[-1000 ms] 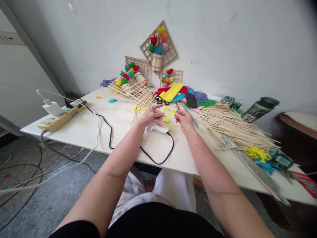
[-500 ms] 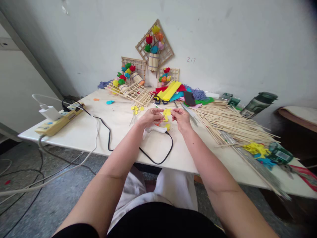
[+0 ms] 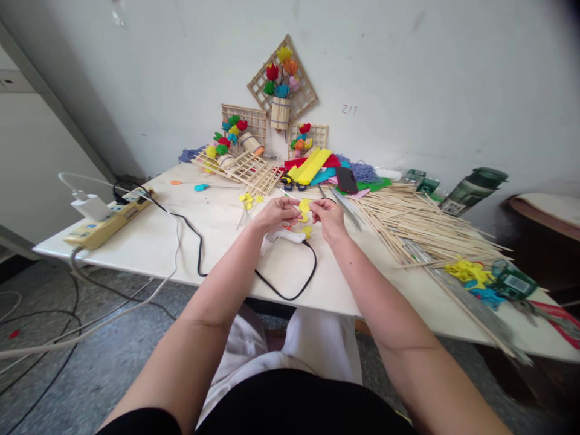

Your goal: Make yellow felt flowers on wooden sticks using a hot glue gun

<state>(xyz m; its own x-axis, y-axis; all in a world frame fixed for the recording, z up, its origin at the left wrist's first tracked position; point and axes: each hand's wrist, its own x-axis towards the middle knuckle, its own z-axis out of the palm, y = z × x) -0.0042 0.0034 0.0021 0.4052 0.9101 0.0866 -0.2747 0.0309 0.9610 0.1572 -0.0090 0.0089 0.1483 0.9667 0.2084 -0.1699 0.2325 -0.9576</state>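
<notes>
My left hand [image 3: 278, 215] is closed in a pinch at the left edge of a small yellow crepe paper petal [image 3: 304, 208]. From the other side, my right hand [image 3: 330, 219] pinches close to its right edge, fingertips on the yellow paper. Whether it is one petal or two overlapping is too small to tell. Below the hands lies a white glue gun [image 3: 294, 236] with a black cord, its front partly hidden by my left hand. Another yellow petal [image 3: 307, 231] is just above its handle. Several cut yellow petals [image 3: 248, 199] lie left of my left hand.
Thin wooden sticks [image 3: 421, 220] are heaped on the right, with a dark bottle [image 3: 473, 190] behind. Folded yellow crepe paper [image 3: 310, 167], scissors [image 3: 294, 184] and a phone [image 3: 347, 180] lie at the back. Stick lattices with paper flowers [image 3: 244, 124] stand there too. A power strip [image 3: 109, 223] sits left.
My right hand has shifted slightly left, nearer my left hand, and the yellow paper between them spans less width. My left hand has hardly moved.
</notes>
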